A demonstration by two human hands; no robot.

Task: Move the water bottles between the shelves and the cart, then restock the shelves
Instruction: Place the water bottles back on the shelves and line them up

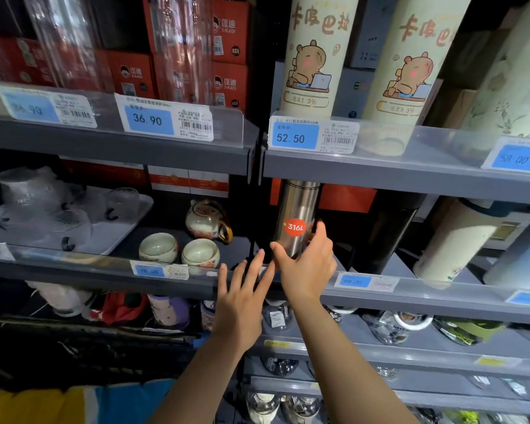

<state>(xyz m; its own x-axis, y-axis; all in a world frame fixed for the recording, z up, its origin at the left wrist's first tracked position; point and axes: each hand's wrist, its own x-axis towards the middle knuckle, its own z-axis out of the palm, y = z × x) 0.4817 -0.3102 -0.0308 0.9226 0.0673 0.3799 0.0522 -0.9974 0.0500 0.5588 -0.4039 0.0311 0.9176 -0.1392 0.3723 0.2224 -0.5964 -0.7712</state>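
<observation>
The steel water bottle (pixel 296 218) stands upright on the middle shelf (pixel 410 296), just right of the divider between the two shelf bays, its top hidden behind the edge of the shelf above. A red round sticker (pixel 294 227) reading "316L" sits on its lower body. The right hand (pixel 308 267) grips the bottle near its base: the thumb lies against the left side at 9 o'clock, the fingers (pixel 320 232) curl round the right side at 3 o'clock. The left hand (pixel 242 296) is at 7 o'clock from the bottle, its fingers straight and spread, holding nothing, the tips near the shelf's front rail; whether they touch it I cannot tell.

At 3 o'clock from the steel bottle stands a black bottle (pixel 386 237), and further right a cream bottle (pixel 455 243) leaning left. At 12 o'clock, on the upper shelf, two tall cream bottles with a cartoon bear (pixel 311 56) stand behind a price label (pixel 294 136) reading 52.50. At 9 o'clock, in the left bay, are two pale tea cups (pixel 179 250) and a teapot (pixel 207 220), then a glass set on a tray (pixel 129 218). Red boxes (pixel 230 53) fill the shelf at 11 o'clock.
</observation>
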